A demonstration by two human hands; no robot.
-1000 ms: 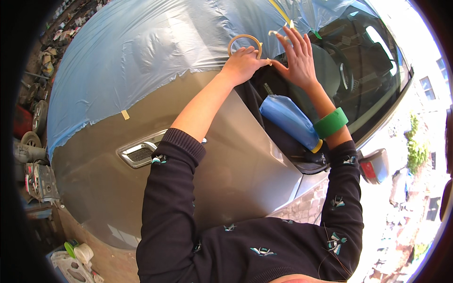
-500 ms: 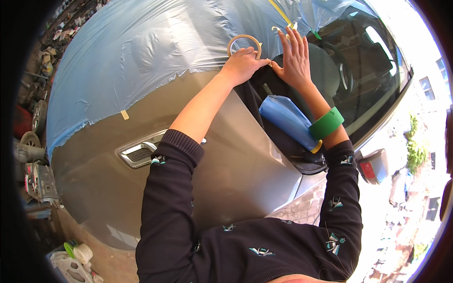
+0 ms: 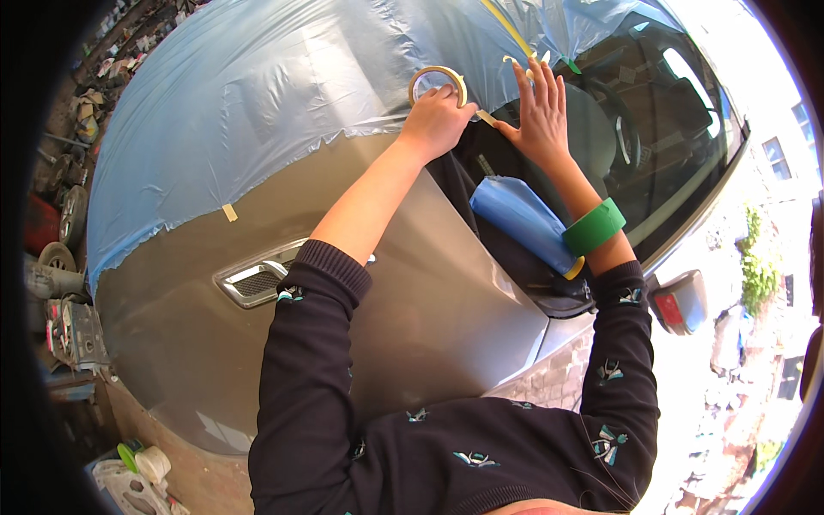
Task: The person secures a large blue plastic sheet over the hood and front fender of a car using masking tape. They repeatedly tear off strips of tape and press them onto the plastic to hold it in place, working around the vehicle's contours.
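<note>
My left hand (image 3: pixel 435 120) is closed around a roll of masking tape (image 3: pixel 463 88), over the edge of a blue plastic sheet (image 3: pixel 283 94) on a car bonnet. From the roll a short strip of tape (image 3: pixel 486 118) runs to the thumb of my right hand (image 3: pixel 538 120). That hand is open, its fingers stretched out over the base of the windscreen, with small pale tape pieces at the fingertips. A wide roll of green tape (image 3: pixel 594 226) sits around my right wrist. Below it lies a blue roll of masking film (image 3: pixel 521 221) with a yellow end.
The bare grey-brown car panel (image 3: pixel 412 283) carries a chrome-framed vent (image 3: pixel 253 283). A yellow tape strip (image 3: pixel 508 27) runs across the sheet. The windscreen (image 3: pixel 652 146) and a side mirror (image 3: pixel 678 302) are to the right. Car parts and clutter (image 3: pixel 77 330) line the left side.
My left hand has shifted slightly left with the tape roll, and the roll has tilted. A strip of tape now stretches between the hands, which have moved a little apart.
</note>
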